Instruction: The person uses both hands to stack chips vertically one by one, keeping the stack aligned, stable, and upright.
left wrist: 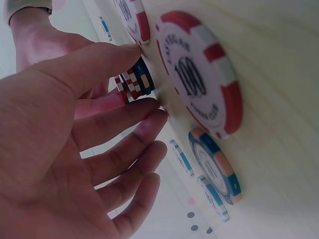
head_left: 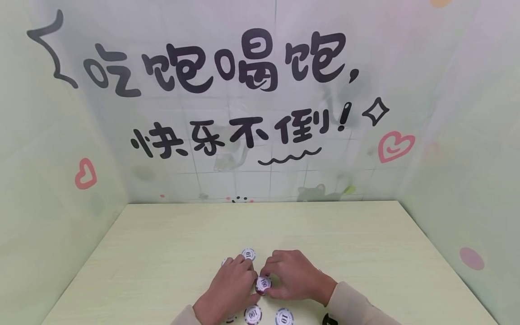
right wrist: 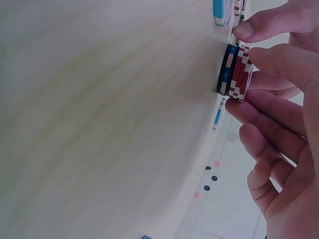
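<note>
A short stack of poker chips point(head_left: 263, 283) stands on the table between the two hands. Dark blue chips form its bottom and red-and-white ones its top point(right wrist: 241, 74); the uppermost face reads 100. My right hand point(head_left: 293, 276) pinches the stack by its sides with thumb and index finger. On the other side, my left hand point(head_left: 228, 289) is loosely bent close by, its thumb and fingers spread around the near area. Its thumb point(right wrist: 244, 31) looks apart from the stack in the right wrist view; whether its index finger touches the chips, I cannot tell.
Loose chips lie around: a red-edged 100 chip point(head_left: 253, 314), a 10 chip point(head_left: 284, 317) at the front, another 10 chip point(head_left: 248, 254) behind the left hand, and a dark blue chip point(left wrist: 215, 167). A black object point(head_left: 328, 319) is partly hidden by the right sleeve. Printed walls enclose the table.
</note>
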Motion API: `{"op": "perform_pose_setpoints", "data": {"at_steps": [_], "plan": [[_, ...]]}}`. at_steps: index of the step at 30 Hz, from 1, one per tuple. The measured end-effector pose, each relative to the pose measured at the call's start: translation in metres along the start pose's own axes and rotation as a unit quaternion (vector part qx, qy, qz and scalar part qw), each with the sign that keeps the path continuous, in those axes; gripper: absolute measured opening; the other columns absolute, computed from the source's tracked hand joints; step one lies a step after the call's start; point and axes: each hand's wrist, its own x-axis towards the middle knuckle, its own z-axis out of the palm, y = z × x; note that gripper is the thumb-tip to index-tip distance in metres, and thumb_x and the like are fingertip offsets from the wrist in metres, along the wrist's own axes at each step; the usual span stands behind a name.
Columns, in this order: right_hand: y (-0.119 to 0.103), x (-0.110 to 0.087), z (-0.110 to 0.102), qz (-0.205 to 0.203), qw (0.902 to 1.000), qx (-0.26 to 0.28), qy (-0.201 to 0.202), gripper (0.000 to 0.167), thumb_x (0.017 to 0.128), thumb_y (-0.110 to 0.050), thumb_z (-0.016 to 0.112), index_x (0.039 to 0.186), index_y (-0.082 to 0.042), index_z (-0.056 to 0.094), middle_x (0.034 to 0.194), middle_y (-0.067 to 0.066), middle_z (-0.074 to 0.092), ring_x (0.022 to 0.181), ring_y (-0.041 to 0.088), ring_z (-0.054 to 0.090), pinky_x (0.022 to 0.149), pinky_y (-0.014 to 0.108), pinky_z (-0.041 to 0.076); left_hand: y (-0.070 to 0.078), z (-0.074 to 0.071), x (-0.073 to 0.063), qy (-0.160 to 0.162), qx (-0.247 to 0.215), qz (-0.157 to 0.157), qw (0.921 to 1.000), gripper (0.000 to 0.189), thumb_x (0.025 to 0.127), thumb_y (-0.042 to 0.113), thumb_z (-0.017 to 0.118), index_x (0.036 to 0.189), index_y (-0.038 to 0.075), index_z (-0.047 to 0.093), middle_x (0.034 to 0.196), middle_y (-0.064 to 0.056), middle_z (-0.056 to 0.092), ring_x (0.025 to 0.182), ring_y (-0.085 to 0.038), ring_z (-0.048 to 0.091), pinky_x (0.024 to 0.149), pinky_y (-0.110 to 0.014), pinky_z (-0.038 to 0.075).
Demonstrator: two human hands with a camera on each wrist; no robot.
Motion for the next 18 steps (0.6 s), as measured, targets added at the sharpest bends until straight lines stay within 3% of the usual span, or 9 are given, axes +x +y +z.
{"op": "perform_pose_setpoints", "data": {"at_steps": [8, 18], "plan": [[0.0006, 0.0000, 0.0007, -0.008, 0.9999, -0.004, 0.008, 0.018, 0.091, -0.037, 0.086, 0.104, -0.024, 0.084, 0.095, -0.018, 0.074, 0.084, -0.001, 0.060, 0.071, 0.012, 0.043, 0.0004, -0.0013, 0.0023, -0.016, -0.003, -0.008, 0.9998, 0.042, 0.087, 0.051, 0.090, 0.101, 0.012, 0.085, 0.097, 0.001, 0.068, 0.089, -0.016, 0.050, 0.076, -0.032, 0.042], [0.0021, 0.0003, 0.0029, -0.008, 0.9999, -0.012, 0.004, 0.021, 0.091, -0.041, 0.085, 0.104, -0.025, 0.084, 0.096, -0.017, 0.074, 0.084, -0.001, 0.060, 0.070, 0.012, 0.042, 0.0004, -0.0009, 0.0019, -0.013, 0.004, -0.003, 0.9999, 0.040, 0.088, 0.050, 0.090, 0.102, 0.013, 0.085, 0.098, 0.001, 0.069, 0.090, -0.016, 0.052, 0.077, -0.033, 0.044]]}}
